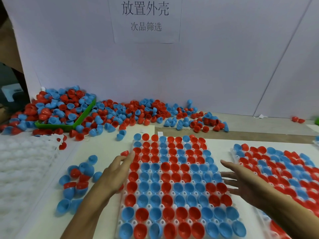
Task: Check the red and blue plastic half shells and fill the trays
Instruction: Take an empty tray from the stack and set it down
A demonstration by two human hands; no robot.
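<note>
A white tray (pixel 176 221) in front of me holds red and blue half shells in every visible pocket, open side up. My left hand (pixel 116 171) lies along the tray's left edge with fingers straight, touching it near a loose red shell (pixel 125 153). My right hand (pixel 241 180) reaches with straight fingers to the tray's right edge. A second filled tray (pixel 233 152) sits to the right. A small cluster of loose shells (pixel 77 180) lies left of my left arm.
A big heap of red and blue shells (pixel 138 112) runs along the white back wall, spilling from a green bin (pixel 81 118) at the left. A stack of white trays with bare pockets (pixel 22 163) stands at the near left. A paper sign (pixel 145 19) hangs on the wall.
</note>
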